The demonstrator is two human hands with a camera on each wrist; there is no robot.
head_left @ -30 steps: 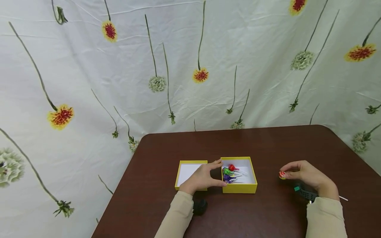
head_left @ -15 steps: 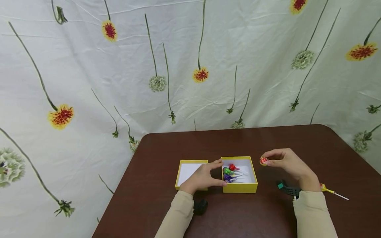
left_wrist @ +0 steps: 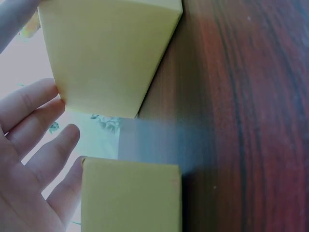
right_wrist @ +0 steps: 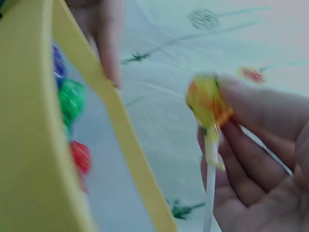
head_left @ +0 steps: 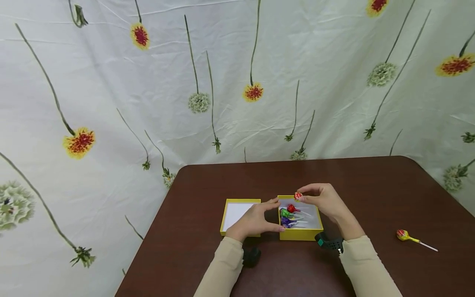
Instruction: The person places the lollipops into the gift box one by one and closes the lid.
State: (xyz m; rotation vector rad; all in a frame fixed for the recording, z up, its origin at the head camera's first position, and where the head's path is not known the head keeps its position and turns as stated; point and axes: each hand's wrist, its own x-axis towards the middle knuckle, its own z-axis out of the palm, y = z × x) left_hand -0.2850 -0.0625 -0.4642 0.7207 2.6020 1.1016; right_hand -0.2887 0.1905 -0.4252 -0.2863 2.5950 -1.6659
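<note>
A red-and-yellow wrapped lollipop is pinched by its candy head between the thumb and fingers of my right hand, over the far edge of the box. Its white stick hangs downward in the right wrist view, where the wrapper looks yellow and orange. My left hand holds the yellow box at its left side, thumb at the near corner and fingertips at the far one. Inside lie several lollipops: a red one, a green one and purple ones, sticks pointing right.
The shallow yellow lid, white inside, lies left of the box, partly behind my left hand. Another red-and-yellow lollipop rests on the brown table to the right. Behind the table hangs a flowered cloth.
My right hand has carried the lollipop leftward from the right of the table to above the box. My left hand stays at the box, and the lollipop lying at right has come into full view.
</note>
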